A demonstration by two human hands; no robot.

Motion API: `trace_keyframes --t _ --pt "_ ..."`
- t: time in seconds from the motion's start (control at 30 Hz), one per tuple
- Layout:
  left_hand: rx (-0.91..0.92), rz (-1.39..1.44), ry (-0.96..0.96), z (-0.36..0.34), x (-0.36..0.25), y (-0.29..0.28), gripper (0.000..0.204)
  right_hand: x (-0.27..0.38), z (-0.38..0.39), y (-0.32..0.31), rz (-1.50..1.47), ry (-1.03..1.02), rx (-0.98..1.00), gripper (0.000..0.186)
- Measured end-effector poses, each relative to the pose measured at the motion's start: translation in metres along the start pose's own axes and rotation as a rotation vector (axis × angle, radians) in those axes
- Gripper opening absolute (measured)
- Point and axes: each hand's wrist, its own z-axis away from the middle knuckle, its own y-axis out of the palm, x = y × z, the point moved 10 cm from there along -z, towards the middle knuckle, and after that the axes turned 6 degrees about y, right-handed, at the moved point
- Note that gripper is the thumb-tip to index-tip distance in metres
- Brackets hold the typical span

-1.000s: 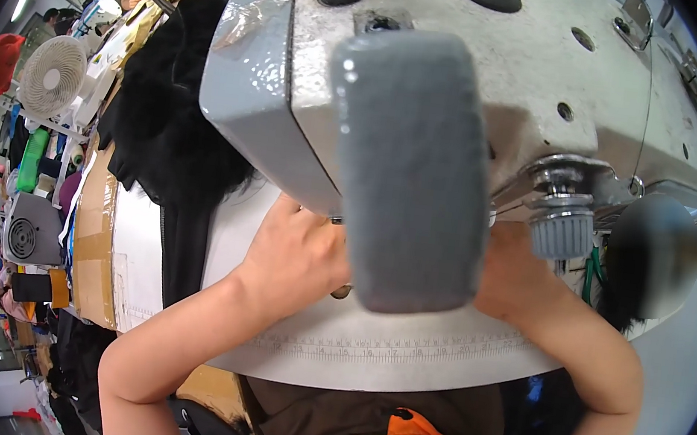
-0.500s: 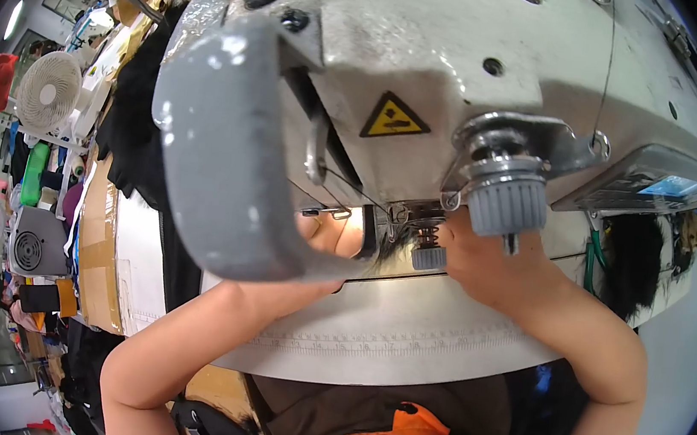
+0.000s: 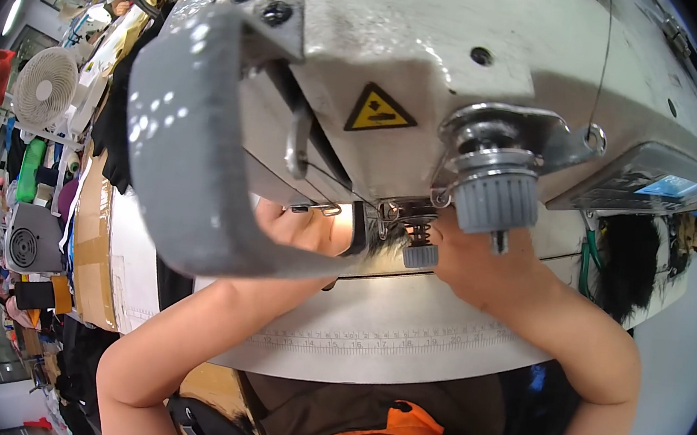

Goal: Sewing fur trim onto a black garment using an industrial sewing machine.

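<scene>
A white industrial sewing machine (image 3: 419, 54) fills the upper middle, its grey curved guard (image 3: 184, 147) on the left. Partly hidden behind that guard, my left hand (image 3: 304, 228) rests at the lit sewing area. My right hand (image 3: 481, 263) lies on the other side of the needle area, its fingers covered by the machine head and the grey tension knob (image 3: 496, 202). Between the hands shows a little dark, hairy fur material (image 3: 375, 251) on the machine bed. Neither hand's fingertips show, so their grip on it is hidden.
The white table edge (image 3: 349, 359) carries a printed ruler. A green-handled tool (image 3: 590, 258) and black fur (image 3: 629, 258) lie at the right. A small screen panel (image 3: 653, 185) sits on the machine. Cardboard (image 3: 95, 240) and a white fan (image 3: 45, 86) stand at the left.
The machine sits slightly farther left in the picture. Both hands stay beside the needle area, with a bit more of my left hand showing. The person at upper left is mostly out of sight.
</scene>
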Motion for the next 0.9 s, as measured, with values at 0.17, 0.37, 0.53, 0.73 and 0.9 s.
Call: trace_keyframes --t 0.17,0.37,0.53,0.73,0.9 --pt "-0.059 0.022 -0.025 -0.001 -0.001 -0.004 0.02 -0.006 -0.001 -0.004 0.033 -0.002 -0.074 0.01" --pt "-0.078 0.058 -0.043 -0.01 -0.003 -0.003 0.02 -0.018 -0.002 -0.001 -0.011 0.061 -0.023 0.013" --pt "-0.088 -0.228 0.001 -0.005 -0.012 0.006 0.019 -0.022 0.003 0.017 -0.109 0.074 0.1 0.011" --pt "-0.093 -0.069 -0.035 -0.013 -0.006 -0.011 0.022 -0.03 0.004 0.015 -0.459 0.189 0.028 0.017" --pt "-0.178 0.289 -0.093 -0.003 0.009 -0.013 0.016 -0.029 -0.003 0.002 -0.339 0.141 0.095 0.024"
